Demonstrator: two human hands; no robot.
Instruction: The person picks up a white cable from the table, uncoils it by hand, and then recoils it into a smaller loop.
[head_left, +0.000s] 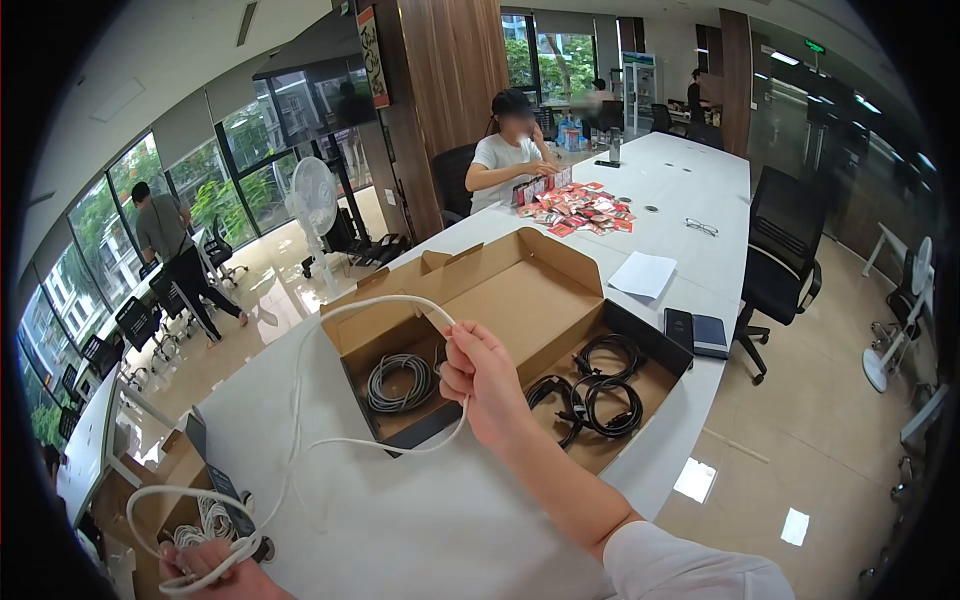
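My right hand is raised over the table, its fingers closed on a white cable that arcs up and loops back to the left. At the lower left, my left hand grips loops of the same white cable. Below and behind my right hand, a grey coiled cable lies in an open cardboard box. Beside it, a second open box holds several coiled black cables. Near my left hand, another box contains a bundle of thin white cables.
The long white table runs away from me. A person in a white shirt sits across, near a pile of red packets. White paper, a dark notebook and glasses lie right. A black chair stands beside the table.
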